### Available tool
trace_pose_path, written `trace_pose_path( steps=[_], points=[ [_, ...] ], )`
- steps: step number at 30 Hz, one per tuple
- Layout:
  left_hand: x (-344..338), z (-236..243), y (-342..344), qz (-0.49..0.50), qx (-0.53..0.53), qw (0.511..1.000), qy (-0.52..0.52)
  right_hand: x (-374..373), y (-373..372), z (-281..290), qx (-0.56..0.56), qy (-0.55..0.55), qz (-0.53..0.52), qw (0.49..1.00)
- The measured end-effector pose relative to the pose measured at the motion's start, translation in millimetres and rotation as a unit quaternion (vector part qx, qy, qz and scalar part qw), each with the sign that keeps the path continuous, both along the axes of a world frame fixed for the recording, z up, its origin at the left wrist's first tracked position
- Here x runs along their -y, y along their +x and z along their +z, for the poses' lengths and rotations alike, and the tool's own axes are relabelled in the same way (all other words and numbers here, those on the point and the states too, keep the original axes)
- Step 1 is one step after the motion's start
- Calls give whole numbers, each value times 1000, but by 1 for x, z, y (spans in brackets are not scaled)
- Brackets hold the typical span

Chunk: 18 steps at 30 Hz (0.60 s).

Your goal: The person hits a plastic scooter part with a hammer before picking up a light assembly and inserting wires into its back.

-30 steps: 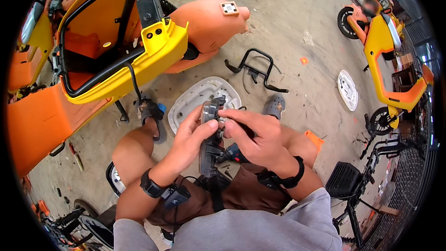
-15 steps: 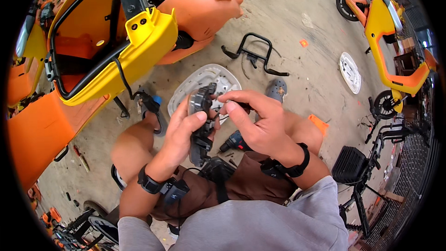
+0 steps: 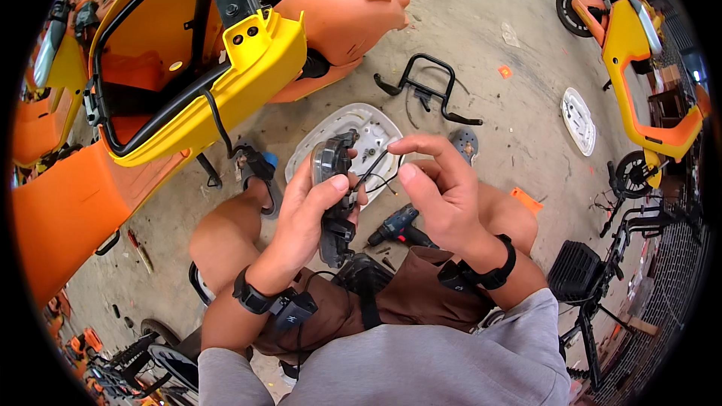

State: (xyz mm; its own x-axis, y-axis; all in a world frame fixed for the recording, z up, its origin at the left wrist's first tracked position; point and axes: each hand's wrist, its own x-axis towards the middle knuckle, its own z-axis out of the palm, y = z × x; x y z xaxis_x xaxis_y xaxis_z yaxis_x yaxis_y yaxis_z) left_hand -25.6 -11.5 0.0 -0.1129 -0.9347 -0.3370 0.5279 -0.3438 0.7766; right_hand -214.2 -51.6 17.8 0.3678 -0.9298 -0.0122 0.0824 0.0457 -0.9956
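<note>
My left hand (image 3: 312,199) is wrapped around a dark lamp-like housing (image 3: 331,218) with a clear, glossy lens side, held upright above my lap. From its right side come thin black wires (image 3: 368,177). My right hand (image 3: 444,188) is beside these wires with thumb and index finger apart; the index fingertip is close to a wire's upper end, and I cannot tell whether it touches. Beneath the housing, a white plastic cover (image 3: 380,122) lies on the floor. A cordless drill (image 3: 402,227) lies between my legs, below my right hand.
A yellow and orange scooter body (image 3: 271,45) stands at the left, near my left leg. Ahead lies a black tubular rack (image 3: 451,79). Another white cover (image 3: 577,122) and a yellow scooter (image 3: 620,60) are at the right, with a black bicycle-like frame (image 3: 587,286) nearer me.
My right thumb and index finger have opened and drawn away from the wires, which now show more fully. The drill is less covered by the hand. My left hand keeps holding the lamp-like housing.
</note>
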Motion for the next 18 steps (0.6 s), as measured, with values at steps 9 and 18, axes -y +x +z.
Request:
trace_pose_path(
  steps=[9,18],
  points=[
    [-2,-1,3,-33,-31,999,-8,1,9,-12,-52,-40,-25,998],
    [-4,-7,-3,-43,39,998,-4,4,8,-19,-138,-118,-25,983]
  ],
)
